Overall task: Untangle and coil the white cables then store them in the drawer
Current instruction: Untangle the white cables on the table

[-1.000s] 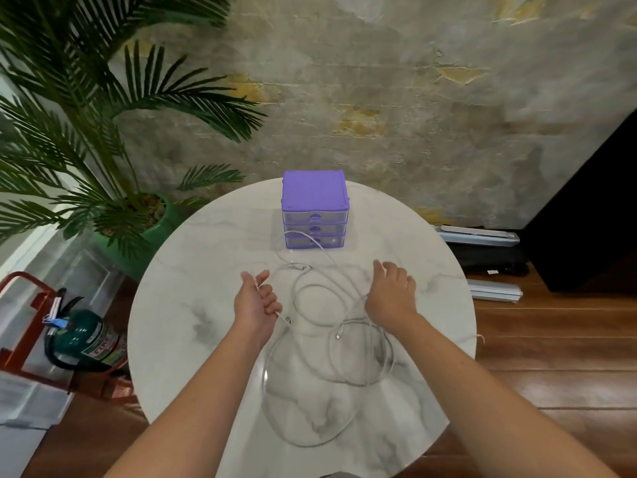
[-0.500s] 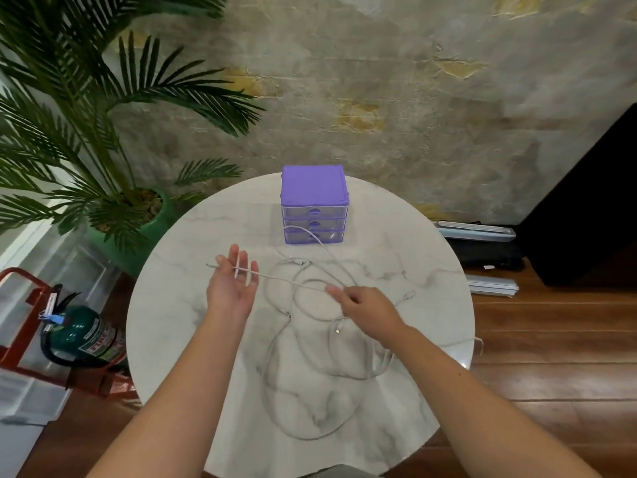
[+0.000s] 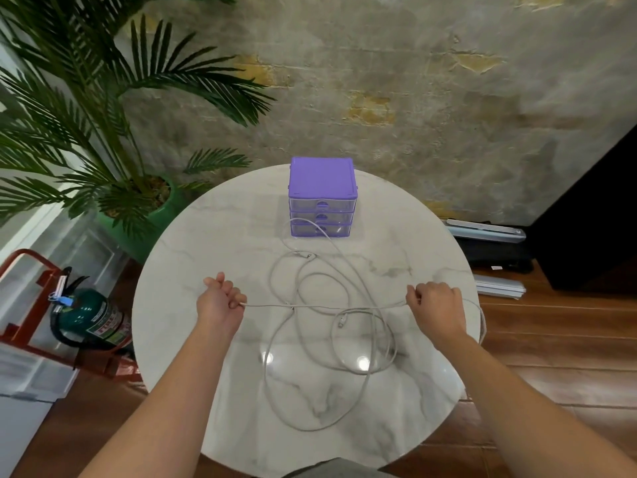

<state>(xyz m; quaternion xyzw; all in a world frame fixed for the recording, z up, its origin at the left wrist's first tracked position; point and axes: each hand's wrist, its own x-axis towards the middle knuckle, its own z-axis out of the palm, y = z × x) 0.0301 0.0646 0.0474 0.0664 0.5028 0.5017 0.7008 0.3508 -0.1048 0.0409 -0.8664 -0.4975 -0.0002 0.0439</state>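
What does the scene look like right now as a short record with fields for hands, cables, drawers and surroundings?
left hand: left hand grips one end of a white cable
right hand: right hand grips the same cable, stretched straight between both hands
cables: loose tangled loops on the round table
drawers: purple drawer unit, all drawers shut
surroundings: plant, fire extinguisher

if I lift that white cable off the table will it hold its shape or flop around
Probably flop: the white cable lies in loose, overlapping loops and looks straight only between the left hand and right hand. It looks thin, so likely light. Crossed loops may snag.
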